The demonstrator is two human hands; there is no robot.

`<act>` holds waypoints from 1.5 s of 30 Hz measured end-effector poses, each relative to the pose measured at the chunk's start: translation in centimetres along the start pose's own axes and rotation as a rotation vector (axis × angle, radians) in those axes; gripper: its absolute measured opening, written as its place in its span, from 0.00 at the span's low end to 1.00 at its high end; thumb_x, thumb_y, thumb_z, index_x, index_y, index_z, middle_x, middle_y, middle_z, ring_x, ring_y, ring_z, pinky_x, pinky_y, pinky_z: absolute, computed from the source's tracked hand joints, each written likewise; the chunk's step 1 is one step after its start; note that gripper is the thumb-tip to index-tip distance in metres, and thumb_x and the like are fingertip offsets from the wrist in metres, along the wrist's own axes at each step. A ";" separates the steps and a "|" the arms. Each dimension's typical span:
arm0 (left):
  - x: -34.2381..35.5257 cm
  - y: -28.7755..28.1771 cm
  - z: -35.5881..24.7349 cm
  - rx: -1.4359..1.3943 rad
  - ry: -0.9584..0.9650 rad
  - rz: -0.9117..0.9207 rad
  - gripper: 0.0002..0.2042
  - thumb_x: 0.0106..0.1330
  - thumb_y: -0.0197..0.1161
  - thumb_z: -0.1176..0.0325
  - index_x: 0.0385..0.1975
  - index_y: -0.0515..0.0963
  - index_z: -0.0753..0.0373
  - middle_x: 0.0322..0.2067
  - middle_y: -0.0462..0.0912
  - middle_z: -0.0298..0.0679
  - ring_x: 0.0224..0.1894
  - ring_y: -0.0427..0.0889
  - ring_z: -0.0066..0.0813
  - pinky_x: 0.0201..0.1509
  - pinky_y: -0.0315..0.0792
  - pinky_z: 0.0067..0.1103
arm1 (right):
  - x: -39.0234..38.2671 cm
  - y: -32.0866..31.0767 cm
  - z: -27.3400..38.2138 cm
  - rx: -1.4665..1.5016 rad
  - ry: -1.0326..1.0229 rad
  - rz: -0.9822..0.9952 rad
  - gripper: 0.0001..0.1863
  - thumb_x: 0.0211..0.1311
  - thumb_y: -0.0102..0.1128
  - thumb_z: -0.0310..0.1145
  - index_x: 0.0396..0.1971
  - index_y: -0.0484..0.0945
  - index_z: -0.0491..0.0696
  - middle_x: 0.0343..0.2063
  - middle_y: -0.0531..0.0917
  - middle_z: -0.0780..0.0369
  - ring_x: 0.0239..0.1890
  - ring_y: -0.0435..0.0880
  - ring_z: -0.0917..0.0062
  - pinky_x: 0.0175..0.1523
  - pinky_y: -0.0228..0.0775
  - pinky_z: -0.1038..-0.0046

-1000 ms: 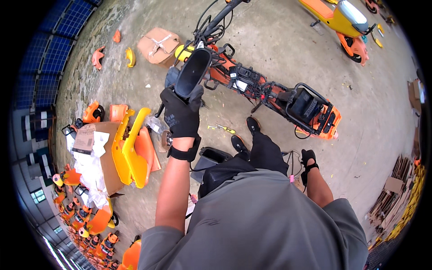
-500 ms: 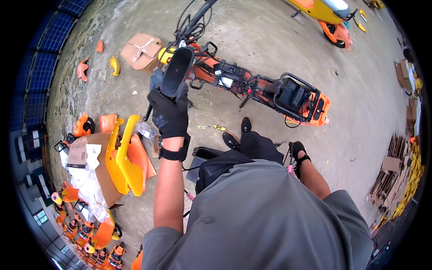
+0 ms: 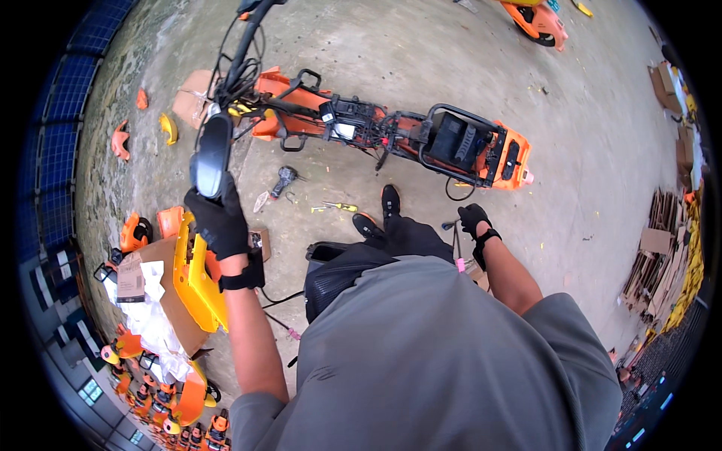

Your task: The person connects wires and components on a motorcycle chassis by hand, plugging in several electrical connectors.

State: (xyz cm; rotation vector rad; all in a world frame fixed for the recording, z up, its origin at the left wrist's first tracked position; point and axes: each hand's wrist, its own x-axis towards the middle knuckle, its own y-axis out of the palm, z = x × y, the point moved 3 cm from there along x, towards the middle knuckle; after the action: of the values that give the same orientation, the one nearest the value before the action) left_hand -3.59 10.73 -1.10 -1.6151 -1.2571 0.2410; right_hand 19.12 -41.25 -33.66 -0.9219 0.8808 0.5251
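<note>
My left hand [image 3: 218, 218], in a black glove, grips the lower end of a long black curved shell [image 3: 213, 146]. It looks like a mudguard, and its lower part shines. The shell reaches up in front of the steering end of a stripped orange scooter frame [image 3: 353, 120], with the handlebar and loose cables above it. I cannot tell whether it touches the frame. My right hand [image 3: 472, 219], also gloved, is low by my right side with its fingers curled. A dark cord end shows beside it; whatever the fingers may hold is hidden.
A power drill [image 3: 286, 180] and a yellow screwdriver [image 3: 342, 206] lie on the concrete floor. To the left stands a cardboard box [image 3: 169, 289] with yellow panels [image 3: 197, 289]. Flattened cardboard [image 3: 654, 248] is stacked at right. Another scooter [image 3: 538, 22] stands far right.
My left hand has moved left and down with the black shell, whose hollow side has turned from view. My right hand has come up and forward. The drill on the floor is uncovered.
</note>
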 end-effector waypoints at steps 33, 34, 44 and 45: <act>0.7 0.3 -0.1 -0.116 -0.068 -0.010 0.26 0.59 0.72 0.60 0.48 0.68 0.69 0.40 0.79 0.47 0.42 0.80 0.33 0.48 0.73 0.26 | 14.4 -5.8 0.6 0.071 0.141 -0.264 0.32 0.54 0.65 0.55 0.53 0.73 0.50 0.22 0.81 0.57 0.18 0.80 0.68 0.19 0.70 0.66; 0.7 0.3 -0.1 -0.126 -0.075 -0.005 0.26 0.59 0.72 0.60 0.48 0.68 0.69 0.40 0.79 0.47 0.42 0.80 0.33 0.48 0.73 0.26 | 14.6 -5.7 0.5 0.072 0.122 -0.260 0.32 0.54 0.65 0.55 0.53 0.72 0.50 0.22 0.81 0.57 0.18 0.80 0.68 0.19 0.71 0.66; 0.5 -0.2 0.4 -0.153 -0.087 -0.005 0.29 0.55 0.74 0.55 0.49 0.70 0.68 0.41 0.78 0.49 0.43 0.80 0.39 0.48 0.73 0.29 | 15.0 -3.7 0.1 0.209 0.027 -0.334 0.19 0.57 0.64 0.53 0.32 0.70 0.55 0.10 0.65 0.66 0.08 0.66 0.75 0.12 0.59 0.71; 0.7 0.5 0.4 -0.200 -0.114 0.006 0.30 0.56 0.74 0.55 0.50 0.70 0.68 0.42 0.78 0.48 0.43 0.80 0.38 0.48 0.73 0.29 | 16.8 -4.4 -1.6 0.206 0.014 -0.375 0.20 0.57 0.64 0.54 0.31 0.69 0.54 0.10 0.65 0.66 0.08 0.66 0.75 0.13 0.60 0.71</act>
State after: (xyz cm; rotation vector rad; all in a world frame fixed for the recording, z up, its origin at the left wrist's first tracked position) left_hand -3.32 11.57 -1.40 -1.7968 -1.3992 0.2195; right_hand 30.94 -44.41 -46.11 -0.8753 0.7356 0.1033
